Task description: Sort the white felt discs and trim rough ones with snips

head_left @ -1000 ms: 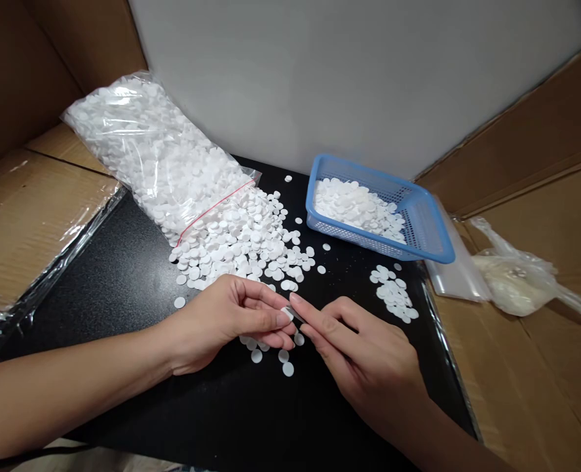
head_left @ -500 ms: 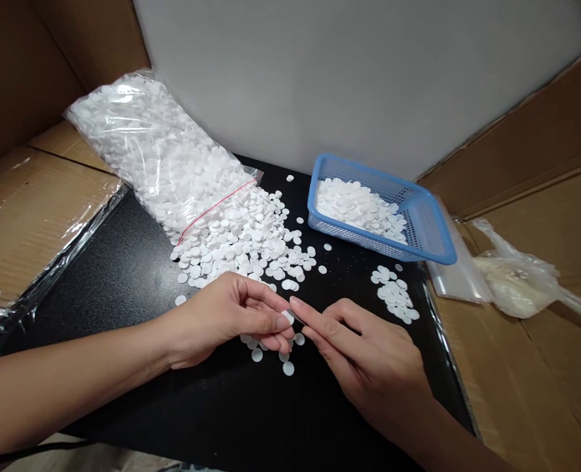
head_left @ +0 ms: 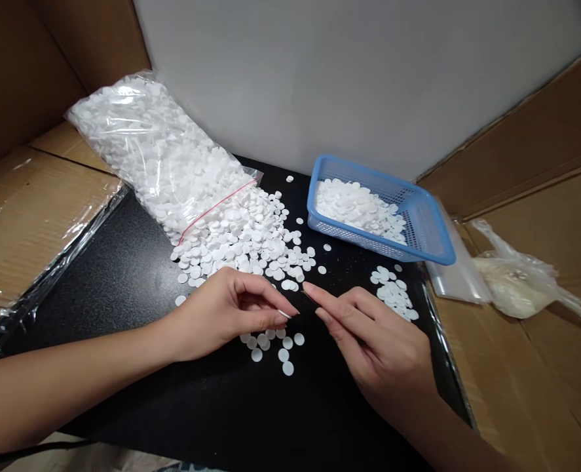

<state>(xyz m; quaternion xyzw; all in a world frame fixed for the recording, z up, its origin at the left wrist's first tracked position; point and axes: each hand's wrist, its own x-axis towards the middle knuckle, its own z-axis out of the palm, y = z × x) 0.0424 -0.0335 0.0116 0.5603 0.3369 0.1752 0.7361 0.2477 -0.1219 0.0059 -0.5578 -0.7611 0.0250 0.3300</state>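
Near the middle of the black worktop [head_left: 123,288], a small white round disc [head_left: 284,314] is pinched edge-on between the thumb and forefinger of the left hand [head_left: 226,314], whose fingers [head_left: 270,319] are closed on it just above the surface. The right hand [head_left: 378,347] is held just beside it, apart from the disc; its forefinger and thumb are pressed together, and something thin and dark seems to be held at their tips, though this cannot be told for certain from the head view. Under the 2 hands, a small cluster of loose white discs [head_left: 275,344] is spread flat on the worktop.

Behind the left hand, a clear plastic zip bag with a red seal line [head_left: 157,157] is laid on its side, packed with white discs, and a broad spill of white discs [head_left: 245,242] is fanned out from its open mouth toward the hands. To the right of that spill, a blue plastic mesh basket [head_left: 428,229] is set on the worktop, partly filled with white discs. Just in front of the basket, a smaller heap of white discs [head_left: 393,292] is gathered near the right hand. Brown cardboard flaps [head_left: 25,210] are seen on both sides of the worktop, and a crumpled clear plastic bag [head_left: 516,282] is lying on the cardboard at the right.
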